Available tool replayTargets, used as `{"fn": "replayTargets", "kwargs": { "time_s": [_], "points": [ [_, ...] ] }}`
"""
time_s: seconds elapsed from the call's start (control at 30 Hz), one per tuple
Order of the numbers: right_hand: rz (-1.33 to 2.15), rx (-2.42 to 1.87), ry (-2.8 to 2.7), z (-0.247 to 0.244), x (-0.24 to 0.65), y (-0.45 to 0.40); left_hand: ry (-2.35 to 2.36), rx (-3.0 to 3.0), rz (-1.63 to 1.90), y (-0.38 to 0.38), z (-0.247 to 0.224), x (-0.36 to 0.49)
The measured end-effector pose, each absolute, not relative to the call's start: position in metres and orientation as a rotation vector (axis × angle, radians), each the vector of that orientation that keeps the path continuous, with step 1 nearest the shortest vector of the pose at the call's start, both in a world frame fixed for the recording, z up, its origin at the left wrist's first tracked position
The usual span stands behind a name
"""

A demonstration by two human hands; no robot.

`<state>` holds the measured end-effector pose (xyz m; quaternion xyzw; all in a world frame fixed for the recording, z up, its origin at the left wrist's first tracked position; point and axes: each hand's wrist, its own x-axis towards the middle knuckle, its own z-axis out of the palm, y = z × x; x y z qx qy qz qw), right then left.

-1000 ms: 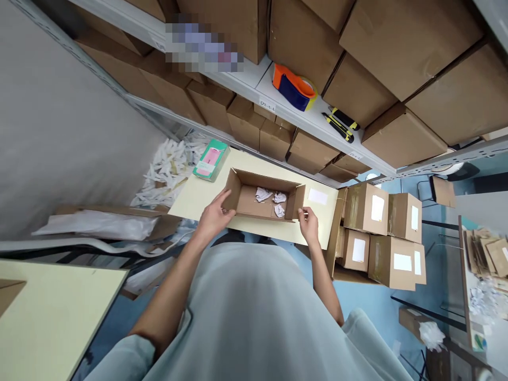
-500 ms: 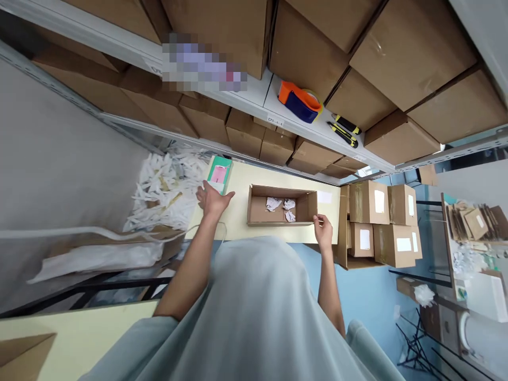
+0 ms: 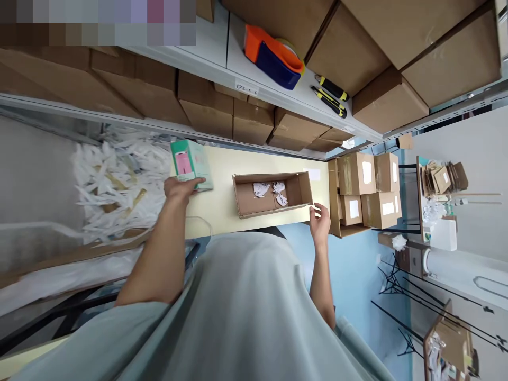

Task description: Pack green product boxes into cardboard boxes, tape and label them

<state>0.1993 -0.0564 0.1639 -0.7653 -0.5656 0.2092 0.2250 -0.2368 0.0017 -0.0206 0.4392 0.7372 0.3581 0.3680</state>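
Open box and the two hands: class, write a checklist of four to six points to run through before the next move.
1. Open box upright on the table: ok.
2. Paper covers the open box's whole floor: not ok, bare cardboard shows.
3. Left hand at the green box: ok, touching.
4. Right hand touching the open box: cannot tell.
5. Knives off the table: ok, on the shelf.

Green box [image 3: 200, 165] with a pink patch, brown open box [image 3: 273, 196], pale yellow table [image 3: 220, 159], orange and dark blue tape holder [image 3: 273, 57], yellow and black cutters [image 3: 331, 95], blue floor [image 3: 347, 264], grey-green shirt [image 3: 254, 307]
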Motion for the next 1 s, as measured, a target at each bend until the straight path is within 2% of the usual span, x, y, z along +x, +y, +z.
{"fn": "replayTargets", "kwargs": {
  "time_s": [0.07, 0.17, 0.33, 0.47, 0.57, 0.73, 1.0],
  "points": [
    [0.586, -2.097, -1.582, 0.164, 0.202, -0.053, 1.847, 0.977, 0.967, -0.004, -0.003, -0.24],
    [0.584, -2.048, -1.636, 0.166, 0.209, -0.035, 1.862, 0.619, 1.067, -0.02, 0.053, -0.235],
    [0.621, -1.917, -1.797, 0.164, 0.22, 0.009, 1.65, 1.022, 1.086, -0.04, 0.167, -0.198],
    [0.723, -1.894, -1.908, 0.149, 0.222, 0.029, 1.653, 1.342, 0.861, -0.031, 0.204, -0.15],
    [0.844, -1.912, -1.975, 0.136, 0.227, 0.026, 1.696, 1.545, 0.617, -0.02, 0.194, -0.119],
    [1.096, -1.918, -1.956, 0.121, 0.242, 0.011, 1.738, 1.672, 0.281, -0.018, 0.145, -0.09],
    [1.323, -1.802, -1.92, 0.112, 0.243, 0.02, 1.8, 1.61, -0.038, 0.016, 0.074, -0.05]
  ]
}}
